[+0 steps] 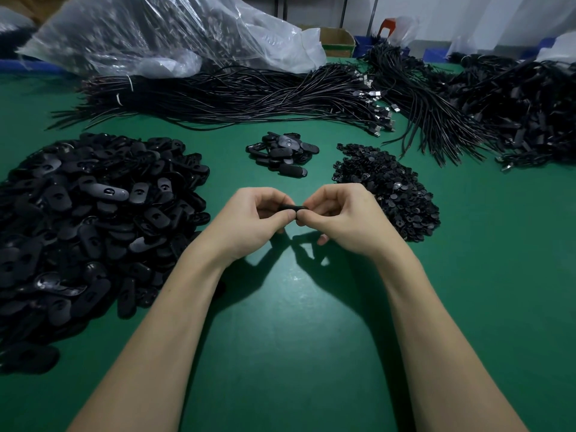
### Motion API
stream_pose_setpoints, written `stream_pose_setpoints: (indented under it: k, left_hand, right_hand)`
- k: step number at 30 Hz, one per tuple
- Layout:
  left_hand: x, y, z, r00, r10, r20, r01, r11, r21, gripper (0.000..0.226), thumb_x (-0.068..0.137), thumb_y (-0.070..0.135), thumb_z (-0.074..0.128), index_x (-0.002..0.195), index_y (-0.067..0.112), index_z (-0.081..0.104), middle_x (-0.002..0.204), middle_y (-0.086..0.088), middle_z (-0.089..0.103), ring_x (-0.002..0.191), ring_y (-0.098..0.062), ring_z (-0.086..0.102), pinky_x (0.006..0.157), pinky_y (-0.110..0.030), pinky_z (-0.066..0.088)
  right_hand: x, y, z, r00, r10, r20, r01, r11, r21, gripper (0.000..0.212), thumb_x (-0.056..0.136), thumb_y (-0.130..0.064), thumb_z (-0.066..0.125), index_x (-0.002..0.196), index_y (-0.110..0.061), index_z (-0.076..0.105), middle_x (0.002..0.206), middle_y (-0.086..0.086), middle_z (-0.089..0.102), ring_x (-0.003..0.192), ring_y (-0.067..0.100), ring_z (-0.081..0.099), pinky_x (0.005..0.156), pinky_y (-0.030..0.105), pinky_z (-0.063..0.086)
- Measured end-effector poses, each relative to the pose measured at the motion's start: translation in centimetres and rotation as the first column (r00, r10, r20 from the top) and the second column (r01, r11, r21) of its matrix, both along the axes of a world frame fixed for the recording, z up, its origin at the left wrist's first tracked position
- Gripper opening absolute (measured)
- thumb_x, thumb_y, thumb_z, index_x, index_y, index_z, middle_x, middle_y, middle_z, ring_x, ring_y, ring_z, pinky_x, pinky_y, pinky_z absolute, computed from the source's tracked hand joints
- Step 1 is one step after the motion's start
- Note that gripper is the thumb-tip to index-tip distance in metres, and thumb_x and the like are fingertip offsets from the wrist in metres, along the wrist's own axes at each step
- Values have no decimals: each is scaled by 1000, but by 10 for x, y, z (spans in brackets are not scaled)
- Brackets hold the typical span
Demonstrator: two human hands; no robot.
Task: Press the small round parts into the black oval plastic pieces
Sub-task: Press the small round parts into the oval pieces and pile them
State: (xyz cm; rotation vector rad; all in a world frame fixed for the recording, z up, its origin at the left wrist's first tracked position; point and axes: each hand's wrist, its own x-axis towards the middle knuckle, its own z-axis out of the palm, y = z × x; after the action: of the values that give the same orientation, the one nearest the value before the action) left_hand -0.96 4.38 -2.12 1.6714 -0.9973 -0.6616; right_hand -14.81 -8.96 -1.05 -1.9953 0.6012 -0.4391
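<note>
- Both hands, left hand (254,221) and right hand (339,218), pinch one black oval piece (294,208) between curled fingertips, above green bench (280,322)
- oval pile (93,219) left, round parts pile (389,191) right

Green-topped workbench, cluttered back edge

Green table (280,338) fills view; at 11 o'clock clear plastic bag (162,32), 12–2 o'clock cable bundles (249,92), cardboard box (338,42) w/ blue bins (436,53) behind, white wall (467,14) at 1 o'clock; dim light

Single head-worn wide view, angled forward and down, close over green table (280,338), far edge perhaps distorted
</note>
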Motion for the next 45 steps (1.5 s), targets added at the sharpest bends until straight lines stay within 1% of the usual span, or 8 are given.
stream_pose_setpoints:
  k: [8,16,21,24,29,35,39,45]
  left_hand:
    - [-2,-3,-3,998,28,63,-29,999,15,14,94,9,69,85,20,68,75,10,68,67,-4,60,71,-21,46]
    - [0,-2,-3,999,40,5,-41,999,30,10,93,12,71,88,20,71,74,9,73,62,-6,62,68,-22,54]
    - [-1,-8,-6,977,211,-40,-211,977,5,12,89,20,77,97,24,70,82,1,74,60,-10,64,73,-32,55]
    - [0,-9,-8,974,220,-48,-220,976,4,17,89,25,78,101,28,67,87,2,77,68,-11,66,73,-34,56]
    - [3,-7,-6,962,252,102,-254,967,4,11,92,33,72,101,34,65,95,16,73,77,-12,68,68,-28,51]
    - [-2,-8,-4,931,266,250,-268,963,-28,7,92,36,71,97,33,66,90,21,69,67,4,58,59,-4,39]
    - [-1,-6,-4,912,268,309,-277,961,-16,9,92,39,70,93,32,65,90,19,69,66,11,54,58,-10,37]
    - [-2,-7,-7,901,216,377,-236,972,7,9,91,39,69,89,33,63,88,20,67,63,4,55,60,-24,40]
  right_hand:
    - [4,6,-4,999,-40,3,40,999,-3,15,87,-14,81,78,-18,69,74,4,77,52,18,72,50,20,51]
    - [-1,0,2,998,47,-47,-42,995,89,9,92,-16,77,90,-12,68,80,0,79,64,20,75,59,30,61]
    - [3,2,-3,1000,25,-2,-25,986,-165,27,85,-18,80,104,-33,66,84,-10,77,55,9,64,60,26,55]
    - [6,3,-9,999,-42,-10,37,952,-303,24,84,-24,77,101,-37,67,81,-14,73,58,8,58,69,36,58]
    - [5,0,-11,989,-147,11,142,930,-339,22,81,-32,79,99,-39,68,86,-20,71,63,6,59,75,39,58]
    - [11,-4,-4,976,-215,-12,201,929,-311,18,80,-40,81,93,-39,69,81,-21,72,75,8,66,78,41,58]
    - [18,-6,1,973,-229,-21,209,920,-332,18,81,-40,82,93,-39,68,80,-22,71,75,7,66,76,38,58]
    - [64,-28,12,954,-272,-124,208,902,-378,14,84,-39,77,93,-40,66,93,-17,69,87,11,66,73,29,48]
